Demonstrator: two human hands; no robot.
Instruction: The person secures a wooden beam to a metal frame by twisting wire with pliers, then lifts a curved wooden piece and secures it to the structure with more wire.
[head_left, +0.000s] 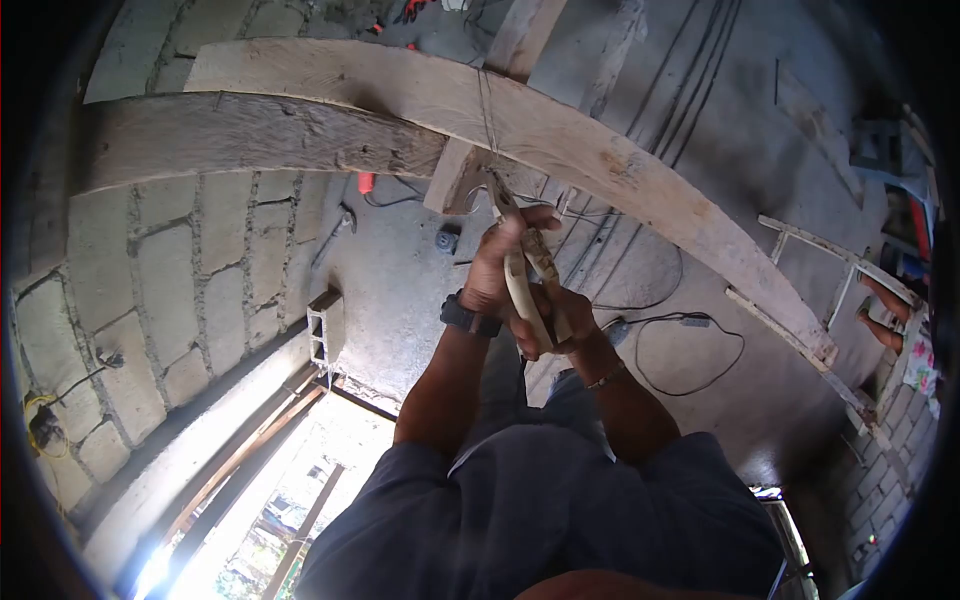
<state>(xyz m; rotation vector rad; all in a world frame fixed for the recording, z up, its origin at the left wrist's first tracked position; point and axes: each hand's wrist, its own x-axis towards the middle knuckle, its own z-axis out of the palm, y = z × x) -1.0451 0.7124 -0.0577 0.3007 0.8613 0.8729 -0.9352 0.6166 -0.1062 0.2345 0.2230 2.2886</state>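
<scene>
Both my hands are closed on a pair of pliers [519, 282] with cream-coloured handles. My left hand [487, 268], with a dark watch at its wrist, grips near the upper part of the handles. Lower down, my right hand [566, 318] wraps round the handle ends; a bracelet is on that wrist. The head of the pliers is up against a thin wire [489, 115] looped over a long pale wooden beam [600, 165]. Beside it a short wood block [455, 178] sits under the beams. Fingers partly hide the pliers.
A darker timber [260, 135] runs alongside the pale beam at left. On the floor lie a hammer [335, 235], a looped black cable [742, 345] and a hollow concrete block [326, 325]. A block wall [165, 270] rises at left. Another person's legs [885, 315] show at right.
</scene>
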